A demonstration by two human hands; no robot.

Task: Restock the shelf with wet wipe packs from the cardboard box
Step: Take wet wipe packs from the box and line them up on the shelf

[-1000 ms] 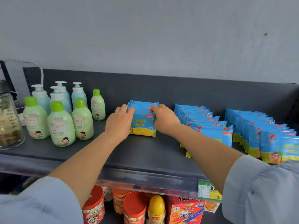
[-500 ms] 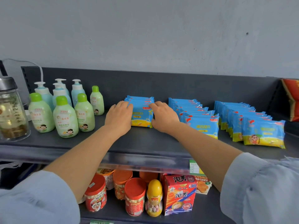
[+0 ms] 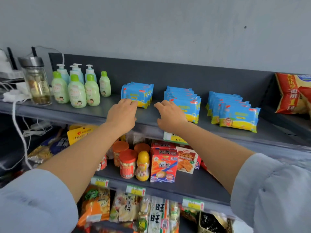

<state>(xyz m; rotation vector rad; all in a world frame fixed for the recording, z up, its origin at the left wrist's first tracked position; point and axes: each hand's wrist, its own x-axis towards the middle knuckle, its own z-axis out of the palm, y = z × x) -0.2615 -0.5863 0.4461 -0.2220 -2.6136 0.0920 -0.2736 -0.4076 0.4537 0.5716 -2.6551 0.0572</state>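
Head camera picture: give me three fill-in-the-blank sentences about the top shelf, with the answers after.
The wet wipe packs stand in ____ rows on the top shelf.
The front bottles have ____ caps.
The glass jar stands at the shelf's ____ end.
Missing words: three, green, left.

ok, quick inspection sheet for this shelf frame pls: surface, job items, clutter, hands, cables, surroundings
Surface: dark grey top shelf, bare strip along the front.
Job's things: three rows of blue wet wipe packs, left row, middle row, right row; cardboard box not in view.
Clutter: green bottles, pump bottles, glass bottle, red snack bag.
Hands: left hand open, fingertips at the left row's front pack; right hand open, fingers spread, holding nothing.
Cables: white cable hanging off the shelf's left end.
Surroundings: grey wall; lower shelf stocked with snacks.
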